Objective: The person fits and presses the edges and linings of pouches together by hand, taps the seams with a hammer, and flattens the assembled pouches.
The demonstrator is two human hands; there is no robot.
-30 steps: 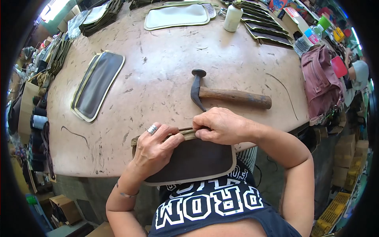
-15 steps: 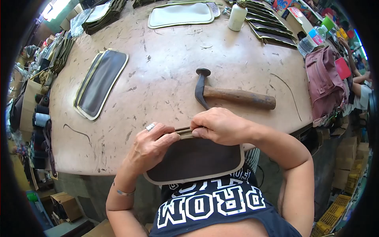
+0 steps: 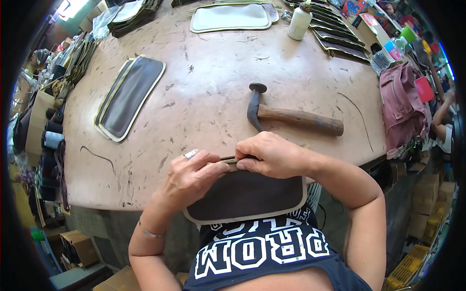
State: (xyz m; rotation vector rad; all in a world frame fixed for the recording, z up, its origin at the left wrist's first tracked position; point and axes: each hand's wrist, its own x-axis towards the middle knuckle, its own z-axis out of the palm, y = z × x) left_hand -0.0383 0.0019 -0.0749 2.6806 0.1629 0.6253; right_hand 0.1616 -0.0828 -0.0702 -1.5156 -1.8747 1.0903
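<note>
A dark brown panel with rounded corners and a pale border, leather-like, hangs at the table's near edge in front of my shirt. My left hand, with a ring on one finger, pinches its folded upper edge. Close beside it, my right hand grips the same edge between thumb and curled fingers. The layers of the fold show in the narrow gap between the hands. Just beyond my right hand lies a hammer with a wooden handle and dark metal head, the tip of its head partly hidden by that hand.
Similar dark panels lie on the table at left. A pale panel, a white bottle and stacked pieces are at the back. A pink bag and a water bottle stand at right.
The view has shifted slightly, so the table items appear a little to the right. My left hand has slid closer to my right hand along the panel's edge; both keep their grip.
</note>
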